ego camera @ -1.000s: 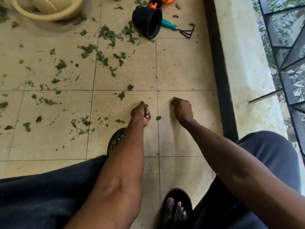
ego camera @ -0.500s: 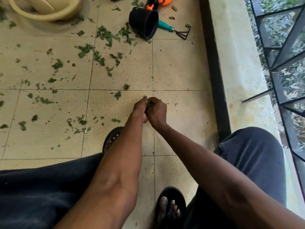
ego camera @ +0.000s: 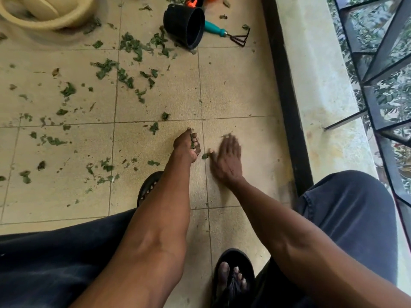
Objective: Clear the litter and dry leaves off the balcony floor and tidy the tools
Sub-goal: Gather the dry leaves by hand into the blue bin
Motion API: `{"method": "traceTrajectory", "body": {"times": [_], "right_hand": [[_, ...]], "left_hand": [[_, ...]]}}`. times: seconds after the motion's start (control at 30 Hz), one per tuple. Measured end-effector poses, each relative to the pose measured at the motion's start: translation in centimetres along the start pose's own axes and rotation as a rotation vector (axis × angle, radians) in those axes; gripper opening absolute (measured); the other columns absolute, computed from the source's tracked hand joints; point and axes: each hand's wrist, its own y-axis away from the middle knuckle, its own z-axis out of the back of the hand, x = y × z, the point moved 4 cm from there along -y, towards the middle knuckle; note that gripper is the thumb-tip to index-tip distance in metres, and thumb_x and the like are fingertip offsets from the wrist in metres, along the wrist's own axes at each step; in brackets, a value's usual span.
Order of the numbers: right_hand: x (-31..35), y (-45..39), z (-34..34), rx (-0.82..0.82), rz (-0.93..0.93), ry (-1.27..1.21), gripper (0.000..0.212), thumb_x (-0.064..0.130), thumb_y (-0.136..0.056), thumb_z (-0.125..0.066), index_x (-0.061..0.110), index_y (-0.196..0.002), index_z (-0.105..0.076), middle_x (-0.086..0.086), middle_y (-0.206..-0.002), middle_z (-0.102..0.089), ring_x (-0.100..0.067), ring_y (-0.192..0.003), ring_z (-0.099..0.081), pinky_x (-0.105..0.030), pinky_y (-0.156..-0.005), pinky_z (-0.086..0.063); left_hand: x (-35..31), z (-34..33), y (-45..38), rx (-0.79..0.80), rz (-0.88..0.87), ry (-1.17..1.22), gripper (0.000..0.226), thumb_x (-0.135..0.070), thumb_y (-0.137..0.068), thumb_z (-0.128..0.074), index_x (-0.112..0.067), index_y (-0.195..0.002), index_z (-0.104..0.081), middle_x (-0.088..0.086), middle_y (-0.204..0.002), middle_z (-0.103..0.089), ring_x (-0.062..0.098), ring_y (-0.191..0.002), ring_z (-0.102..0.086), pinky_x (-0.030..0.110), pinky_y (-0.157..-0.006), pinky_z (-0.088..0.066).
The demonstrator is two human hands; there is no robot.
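Observation:
Green leaf scraps (ego camera: 127, 46) lie scattered over the beige tiled floor (ego camera: 233, 90), mostly to the left and far middle. My left hand (ego camera: 186, 145) hovers at the floor with its fingers curled round a small bunch of leaf bits. Just right of it, my right hand (ego camera: 228, 158) lies flat on the tile with fingers spread; one leaf scrap (ego camera: 205, 156) sits by its thumb. A black plastic pot (ego camera: 184, 24) lies on its side at the far middle, with a teal-handled hand rake (ego camera: 226, 33) beside it.
A cream plastic basin (ego camera: 35, 14) stands at the far left. Orange tools (ego camera: 193, 1) peek out behind the pot. A black strip and raised concrete ledge (ego camera: 315, 90) with a metal railing (ego camera: 378, 63) border the right. My sandalled feet (ego camera: 233, 276) and dark trousers fill the near edge.
My right hand has drawn away from my left hand, opened and gone flat on the tile to the right. My left hand stays curled round leaf bits.

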Motion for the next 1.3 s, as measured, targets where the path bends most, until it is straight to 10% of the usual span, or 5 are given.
{"method": "traceTrajectory", "body": {"times": [0.1, 0.37, 0.57, 1.03, 1.3], "right_hand": [[1.4, -1.5, 1.1, 0.021, 0.167, -0.043, 0.073, 0.055, -0.102, -0.013, 0.010, -0.154, 0.011, -0.008, -0.161, 0.016, -0.019, -0.148, 0.019, -0.038, -0.122, 0.009], [-5.0, -8.7, 7.4, -0.011, -0.146, -0.107, 0.081, 0.060, -0.099, -0.015, 0.007, -0.153, 0.011, -0.012, -0.161, 0.017, -0.025, -0.148, 0.018, -0.043, -0.122, 0.007], [0.1, -3.9, 2.2, 0.060, 0.166, 0.046, 0.073, 0.058, -0.100, -0.007, 0.012, -0.153, 0.013, -0.005, -0.160, 0.019, -0.019, -0.148, 0.018, -0.036, -0.121, 0.009], [10.1, -6.0, -1.8, -0.099, 0.011, -0.025, 0.076, 0.052, -0.101, -0.013, 0.001, -0.153, 0.008, -0.019, -0.161, 0.011, -0.030, -0.149, 0.014, -0.044, -0.122, 0.006], [17.6, -11.1, -1.7, 0.012, 0.423, -0.142, 0.057, 0.036, -0.106, -0.021, 0.005, -0.154, -0.015, -0.016, -0.162, -0.013, -0.028, -0.150, -0.004, -0.038, -0.122, 0.001]], "left_hand": [[0.0, 0.5, -0.2, -0.015, -0.002, -0.001, 0.036, -0.037, -0.100, -0.052, -0.014, -0.072, -0.051, -0.004, -0.059, -0.042, 0.008, -0.045, -0.032, 0.014, -0.035, -0.020], [0.1, 0.9, 0.2, -0.011, -0.020, -0.030, 0.034, -0.037, -0.100, -0.052, -0.015, -0.074, -0.051, -0.003, -0.061, -0.043, 0.009, -0.047, -0.033, 0.015, -0.038, -0.019], [-0.8, 2.2, -0.1, -0.018, -0.039, 0.025, 0.032, -0.037, -0.099, -0.052, -0.015, -0.076, -0.052, -0.004, -0.059, -0.044, 0.008, -0.044, -0.034, 0.016, -0.036, -0.020], [-4.9, 8.1, 2.3, -0.078, -0.174, 0.220, 0.034, -0.035, -0.101, -0.049, -0.014, -0.074, -0.052, -0.003, -0.054, -0.042, 0.009, -0.032, -0.033, 0.013, -0.033, -0.018], [-8.2, 14.9, 4.2, -0.122, -0.283, 0.324, 0.040, -0.037, -0.102, -0.048, -0.014, -0.070, -0.051, -0.004, -0.049, -0.041, 0.009, -0.033, -0.034, 0.015, -0.032, -0.019]]}}
